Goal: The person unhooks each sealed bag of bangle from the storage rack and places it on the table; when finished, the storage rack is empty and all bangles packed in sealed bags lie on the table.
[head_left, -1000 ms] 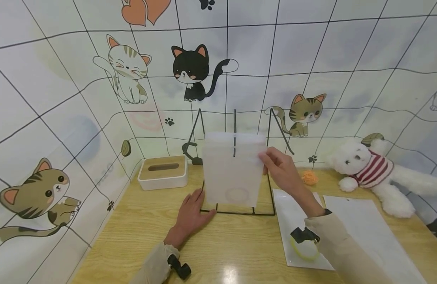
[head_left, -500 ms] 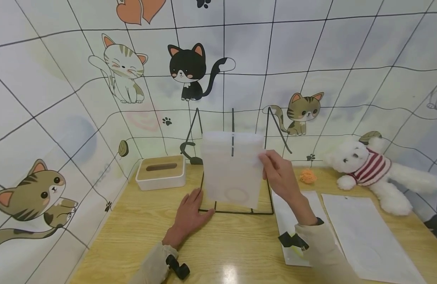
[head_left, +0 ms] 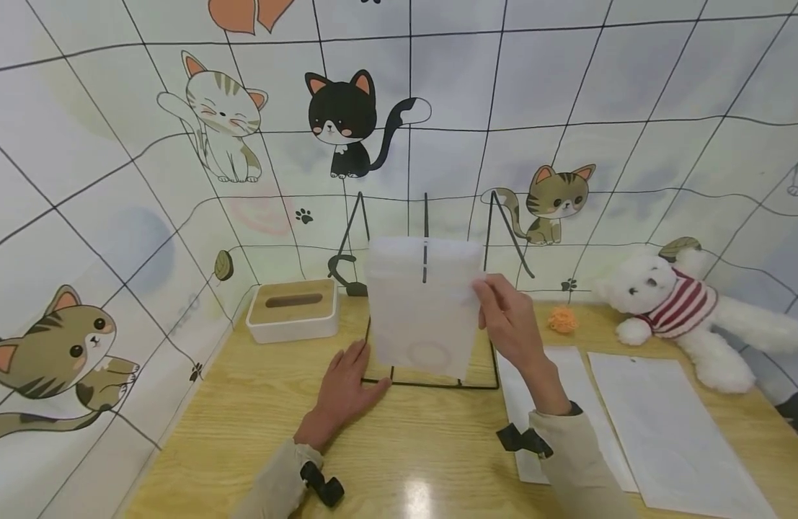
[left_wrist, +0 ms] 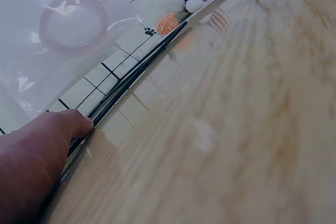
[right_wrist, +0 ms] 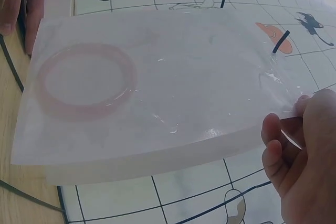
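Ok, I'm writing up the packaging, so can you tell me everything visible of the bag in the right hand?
The bag is whitish, translucent and roughly rectangular, and looks like thin, glossy plastic. A pale pinkish ring shows through its lower part. It is roughly upright between the side peaks of the black wire rack, its upper edge pinched on the right by the right hand. A dark prong lines up with its top middle; I can't tell whether it passes through.
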A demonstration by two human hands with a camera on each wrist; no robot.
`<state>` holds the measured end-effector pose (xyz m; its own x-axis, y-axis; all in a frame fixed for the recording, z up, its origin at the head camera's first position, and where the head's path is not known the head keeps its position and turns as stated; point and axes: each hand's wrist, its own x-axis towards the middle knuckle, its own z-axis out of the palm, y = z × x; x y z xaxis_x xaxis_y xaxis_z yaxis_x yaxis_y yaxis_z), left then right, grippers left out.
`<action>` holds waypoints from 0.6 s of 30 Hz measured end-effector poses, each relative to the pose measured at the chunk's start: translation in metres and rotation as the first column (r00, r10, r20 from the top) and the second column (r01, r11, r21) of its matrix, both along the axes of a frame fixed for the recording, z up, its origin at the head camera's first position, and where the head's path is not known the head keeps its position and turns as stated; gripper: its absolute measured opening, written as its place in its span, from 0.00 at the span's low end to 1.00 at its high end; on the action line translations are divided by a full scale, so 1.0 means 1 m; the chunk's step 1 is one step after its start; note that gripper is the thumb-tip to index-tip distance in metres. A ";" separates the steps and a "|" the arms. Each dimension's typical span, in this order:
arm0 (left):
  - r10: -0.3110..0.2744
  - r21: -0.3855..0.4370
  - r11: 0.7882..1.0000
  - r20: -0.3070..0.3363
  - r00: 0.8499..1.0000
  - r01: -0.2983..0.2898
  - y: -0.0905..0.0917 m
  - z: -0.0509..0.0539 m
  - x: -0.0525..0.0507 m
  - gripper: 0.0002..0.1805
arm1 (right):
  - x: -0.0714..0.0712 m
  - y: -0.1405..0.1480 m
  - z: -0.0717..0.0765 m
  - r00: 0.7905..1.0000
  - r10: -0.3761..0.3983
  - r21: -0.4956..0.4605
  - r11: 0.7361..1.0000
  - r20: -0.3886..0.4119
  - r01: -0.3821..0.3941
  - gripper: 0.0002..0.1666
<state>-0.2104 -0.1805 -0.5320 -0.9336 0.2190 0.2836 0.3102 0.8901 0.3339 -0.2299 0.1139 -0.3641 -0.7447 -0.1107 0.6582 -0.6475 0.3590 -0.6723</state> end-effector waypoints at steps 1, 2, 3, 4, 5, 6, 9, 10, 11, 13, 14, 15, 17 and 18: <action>0.000 0.000 1.000 -0.003 1.000 0.000 -0.001 0.000 0.000 0.47 | 0.000 -0.001 0.000 1.000 -0.007 -0.001 1.000 -0.001 0.007 0.08; -0.002 0.003 1.000 -0.007 1.000 0.002 -0.001 0.000 0.000 0.47 | 0.001 -0.002 0.001 1.000 -0.011 -0.002 1.000 -0.003 0.011 0.08; -0.002 0.001 1.000 -0.007 1.000 0.002 -0.002 0.001 0.000 0.47 | 0.002 -0.003 0.002 1.000 -0.017 0.001 1.000 -0.005 0.017 0.08; -0.004 0.004 1.000 -0.009 1.000 0.004 -0.002 0.001 0.000 0.46 | 0.004 -0.003 0.003 1.000 -0.024 0.005 1.000 -0.010 0.024 0.08; -0.004 0.004 1.000 -0.010 1.000 0.004 -0.002 0.001 0.000 0.46 | 0.006 -0.003 0.005 1.000 -0.023 0.004 1.000 -0.013 0.023 0.08; -0.004 0.004 1.000 -0.008 1.000 0.004 -0.001 0.002 0.001 0.47 | 0.008 -0.004 0.007 1.000 -0.020 0.004 1.000 -0.011 0.020 0.08; -0.005 0.008 1.000 -0.018 1.000 0.005 -0.001 0.004 0.001 0.47 | 0.015 -0.007 0.014 1.000 0.004 0.004 1.000 0.000 -0.004 0.08; -0.005 0.009 1.000 -0.025 1.000 0.006 -0.001 0.004 0.001 0.47 | 0.017 -0.008 0.015 1.000 0.014 0.004 1.000 0.005 -0.014 0.09; -0.007 0.011 1.000 -0.026 1.000 0.007 -0.001 0.004 0.001 0.47 | 0.018 -0.009 0.016 1.000 0.024 0.005 1.000 0.009 -0.024 0.09; -0.011 0.011 1.000 -0.029 1.000 0.011 -0.001 0.004 0.001 0.47 | 0.017 -0.009 0.014 0.999 0.030 0.013 0.999 0.017 -0.030 0.09; -0.012 0.015 1.000 -0.032 0.999 0.013 -0.001 0.004 0.001 0.47 | 0.015 -0.008 0.012 0.999 0.028 0.019 0.999 0.021 -0.028 0.09; -0.013 0.016 1.000 -0.034 0.999 0.014 0.000 0.004 0.001 0.47 | 0.014 -0.007 0.010 0.999 0.025 0.023 0.999 0.024 -0.026 0.08; -0.013 0.020 1.000 -0.034 0.999 0.014 0.000 0.003 0.001 0.47 | 0.011 -0.004 0.007 1.000 0.022 0.031 0.999 0.020 -0.023 0.08; -0.012 0.020 1.000 -0.035 0.999 0.013 0.000 0.003 0.001 0.46 | 0.009 -0.002 0.006 1.000 0.022 0.034 0.999 0.015 -0.022 0.07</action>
